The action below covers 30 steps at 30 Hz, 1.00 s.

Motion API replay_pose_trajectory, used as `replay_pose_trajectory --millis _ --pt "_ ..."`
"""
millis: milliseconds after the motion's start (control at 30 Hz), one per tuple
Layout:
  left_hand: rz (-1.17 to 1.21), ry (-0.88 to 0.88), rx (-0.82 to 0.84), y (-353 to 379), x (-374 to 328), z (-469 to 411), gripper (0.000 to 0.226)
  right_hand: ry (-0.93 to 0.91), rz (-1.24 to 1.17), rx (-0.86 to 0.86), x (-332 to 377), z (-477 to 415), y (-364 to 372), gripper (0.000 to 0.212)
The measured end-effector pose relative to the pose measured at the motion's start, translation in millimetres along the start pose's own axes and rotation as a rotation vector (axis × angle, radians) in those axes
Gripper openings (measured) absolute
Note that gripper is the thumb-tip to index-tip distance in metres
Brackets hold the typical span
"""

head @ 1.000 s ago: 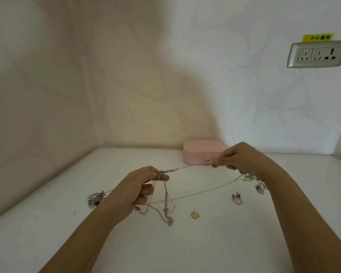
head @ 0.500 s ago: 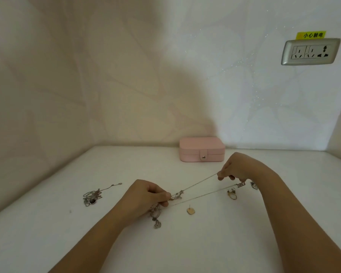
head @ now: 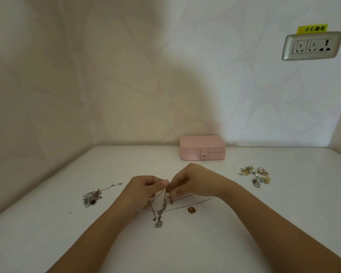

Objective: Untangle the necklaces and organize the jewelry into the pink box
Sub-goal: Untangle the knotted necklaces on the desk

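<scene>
A tangle of thin silver necklaces (head: 160, 208) hangs between my two hands above the white tabletop, with a round pendant at its lowest end. My left hand (head: 144, 191) pinches the chains at the top. My right hand (head: 193, 184) pinches the same knot from the other side, fingertips almost touching the left ones. The closed pink box (head: 202, 147) with a snap tab stands against the back wall, beyond both hands. A second heap of silver chain (head: 93, 197) lies on the table to the left.
A pile of rings and earrings (head: 256, 175) lies to the right. A small amber piece (head: 191, 210) rests just below my right wrist. The white table (head: 205, 243) sits in a wall corner, with a socket plate (head: 311, 46) high on the right.
My hands have come together: the right hand moved left toward the left hand, and the chain that was stretched taut between them now hangs slack in loops.
</scene>
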<state>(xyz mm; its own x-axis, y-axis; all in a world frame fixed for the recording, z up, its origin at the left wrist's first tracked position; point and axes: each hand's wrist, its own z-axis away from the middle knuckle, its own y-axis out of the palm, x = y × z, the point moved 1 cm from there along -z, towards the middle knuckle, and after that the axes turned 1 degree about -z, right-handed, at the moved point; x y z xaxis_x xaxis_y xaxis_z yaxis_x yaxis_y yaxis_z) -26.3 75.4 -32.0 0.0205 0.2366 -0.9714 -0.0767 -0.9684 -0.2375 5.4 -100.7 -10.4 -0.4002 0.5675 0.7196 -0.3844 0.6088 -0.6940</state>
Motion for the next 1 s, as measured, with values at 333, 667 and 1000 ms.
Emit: replay_pose_trajectory --millis 333,667,1000 --pt "0.066 0.064 -0.016 1 -6 3 0.024 -0.032 -0.090 -0.038 4 1 2 0.008" --pt "-0.109 0.045 -0.161 -3 -4 1 0.027 0.014 -0.345 -0.073 0 6 -19 0.009" --pt "0.202 -0.043 0.119 0 -14 7 0.039 0.119 -0.996 0.015 9 7 -19 0.019"
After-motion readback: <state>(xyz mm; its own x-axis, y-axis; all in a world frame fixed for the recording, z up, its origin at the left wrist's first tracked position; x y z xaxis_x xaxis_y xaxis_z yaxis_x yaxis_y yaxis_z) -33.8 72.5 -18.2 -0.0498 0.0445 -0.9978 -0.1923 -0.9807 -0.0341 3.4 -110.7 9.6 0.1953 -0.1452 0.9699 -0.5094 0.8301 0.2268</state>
